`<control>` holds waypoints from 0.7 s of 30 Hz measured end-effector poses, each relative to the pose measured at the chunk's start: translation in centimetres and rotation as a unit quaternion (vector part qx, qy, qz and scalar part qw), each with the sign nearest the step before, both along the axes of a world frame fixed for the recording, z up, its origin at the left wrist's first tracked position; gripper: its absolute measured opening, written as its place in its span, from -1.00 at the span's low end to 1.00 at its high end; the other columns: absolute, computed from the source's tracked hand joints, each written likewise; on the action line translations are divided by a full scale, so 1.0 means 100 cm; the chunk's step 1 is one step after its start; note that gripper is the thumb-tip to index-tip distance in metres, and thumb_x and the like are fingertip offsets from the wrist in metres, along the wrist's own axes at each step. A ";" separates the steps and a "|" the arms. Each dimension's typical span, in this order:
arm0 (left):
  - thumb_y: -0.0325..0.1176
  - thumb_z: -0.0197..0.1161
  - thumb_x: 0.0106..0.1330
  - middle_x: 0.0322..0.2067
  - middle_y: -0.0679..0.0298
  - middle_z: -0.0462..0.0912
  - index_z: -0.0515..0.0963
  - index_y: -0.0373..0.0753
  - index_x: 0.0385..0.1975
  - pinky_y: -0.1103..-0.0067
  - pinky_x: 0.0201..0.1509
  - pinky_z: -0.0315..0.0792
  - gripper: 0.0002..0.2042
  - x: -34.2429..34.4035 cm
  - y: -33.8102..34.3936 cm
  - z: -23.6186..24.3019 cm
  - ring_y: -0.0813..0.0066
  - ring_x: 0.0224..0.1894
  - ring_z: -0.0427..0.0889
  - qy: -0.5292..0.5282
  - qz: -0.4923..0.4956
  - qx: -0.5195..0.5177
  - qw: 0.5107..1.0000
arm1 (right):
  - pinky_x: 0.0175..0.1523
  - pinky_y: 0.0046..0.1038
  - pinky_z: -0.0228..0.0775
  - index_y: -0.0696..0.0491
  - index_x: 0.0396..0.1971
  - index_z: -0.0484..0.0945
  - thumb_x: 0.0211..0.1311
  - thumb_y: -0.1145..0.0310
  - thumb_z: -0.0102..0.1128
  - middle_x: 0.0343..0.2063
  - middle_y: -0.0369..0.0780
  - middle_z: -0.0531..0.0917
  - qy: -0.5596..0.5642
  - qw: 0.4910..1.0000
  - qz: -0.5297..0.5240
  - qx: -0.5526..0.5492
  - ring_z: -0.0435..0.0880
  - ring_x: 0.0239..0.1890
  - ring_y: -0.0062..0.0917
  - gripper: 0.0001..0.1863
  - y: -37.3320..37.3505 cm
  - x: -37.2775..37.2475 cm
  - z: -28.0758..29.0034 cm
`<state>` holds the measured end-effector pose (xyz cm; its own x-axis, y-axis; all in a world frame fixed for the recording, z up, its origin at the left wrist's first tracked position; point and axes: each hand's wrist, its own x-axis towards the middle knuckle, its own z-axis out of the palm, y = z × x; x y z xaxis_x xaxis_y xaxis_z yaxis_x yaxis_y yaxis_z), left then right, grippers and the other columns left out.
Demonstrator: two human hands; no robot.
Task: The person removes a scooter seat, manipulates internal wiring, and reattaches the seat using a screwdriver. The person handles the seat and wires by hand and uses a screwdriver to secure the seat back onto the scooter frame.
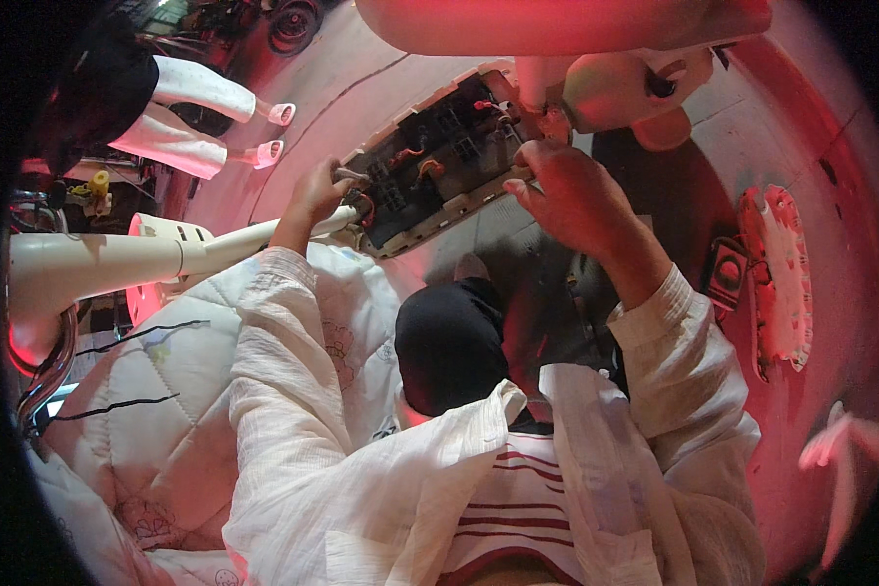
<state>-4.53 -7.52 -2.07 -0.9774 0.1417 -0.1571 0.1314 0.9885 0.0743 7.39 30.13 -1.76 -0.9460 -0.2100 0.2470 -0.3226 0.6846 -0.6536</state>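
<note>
Ahead of me lies a long, pale-rimmed open housing (459,210) with a dark inside, holding black blocks, red connectors (498,109) and loose orange-red wires (426,168). My left hand (308,203) is at its left end, thumb and fingers closed near a small pale piece that I cannot make out. At the right end, my right hand (581,195) has its fingers curled and pinched close to the rim. What sits between those fingertips, if anything, is hidden. A cream-coloured tube (273,232) runs just below my left hand.
A quilted white cover (176,381) drapes at my left. Large cream body panels (566,24) overhang the far side. On the right floor lie a scalloped pale panel (779,283) and a dark boxy part (727,269). A person in white trousers (190,112) is at the far left.
</note>
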 end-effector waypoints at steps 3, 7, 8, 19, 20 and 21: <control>-0.22 0.25 0.09 -0.47 0.05 0.65 0.50 -0.39 -0.25 0.36 -0.29 0.46 -0.65 -0.004 -0.015 -0.001 0.23 -0.34 0.66 0.026 -0.102 -0.026 0.994 | -0.13 -0.27 0.45 0.17 -0.28 0.47 0.10 0.28 0.23 -0.30 -0.01 0.59 -0.009 1.000 0.005 0.004 0.60 -0.19 -0.16 -0.71 0.001 -0.001 0.003; -0.18 0.27 0.08 -0.54 0.14 0.62 0.53 -0.41 -0.42 0.43 -0.54 0.39 -0.66 -0.010 0.010 0.006 0.32 -0.54 0.59 -0.148 0.143 0.073 0.976 | -0.13 -0.27 0.45 0.17 -0.27 0.47 0.10 0.27 0.23 -0.31 -0.02 0.60 -0.024 0.999 0.001 0.033 0.61 -0.20 -0.16 -0.70 0.002 -0.003 0.003; -0.15 0.27 0.08 -0.54 0.16 0.61 0.55 -0.41 -0.42 0.46 -0.58 0.37 -0.65 -0.020 -0.001 0.000 0.35 -0.58 0.56 -0.188 0.210 0.085 0.956 | -0.13 -0.27 0.45 0.17 -0.27 0.47 0.10 0.27 0.23 -0.31 -0.01 0.60 -0.020 0.999 0.009 0.038 0.61 -0.20 -0.15 -0.70 -0.001 -0.003 0.003; -0.14 0.35 0.05 -0.54 0.02 0.61 0.62 -0.21 -0.53 0.31 -0.47 0.42 -0.75 -0.036 0.026 -0.003 0.10 -0.50 0.62 -0.035 -0.282 -0.300 0.911 | -0.14 -0.20 0.46 0.16 -0.28 0.46 0.13 0.23 0.20 -0.34 0.02 0.60 -0.026 0.999 0.014 0.039 0.61 -0.21 -0.12 -0.69 0.001 0.003 0.004; -0.14 0.34 0.06 -0.50 -0.02 0.61 0.63 -0.22 -0.48 0.28 -0.41 0.45 -0.75 -0.035 0.033 0.001 0.04 -0.45 0.63 -0.042 -0.321 -0.351 0.879 | -0.17 -0.20 0.49 0.17 -0.31 0.45 0.13 0.22 0.20 -0.35 0.03 0.59 -0.011 0.999 0.014 0.040 0.62 -0.24 -0.10 -0.69 0.002 0.003 0.002; -0.15 0.33 0.07 -0.51 -0.01 0.61 0.63 -0.21 -0.46 0.28 -0.42 0.45 -0.76 -0.035 0.031 -0.003 0.04 -0.46 0.62 -0.047 -0.285 -0.325 0.901 | -0.19 -0.19 0.51 0.18 -0.35 0.44 0.13 0.22 0.20 -0.36 0.03 0.59 0.003 0.999 0.013 0.041 0.63 -0.26 -0.09 -0.69 0.004 0.003 0.001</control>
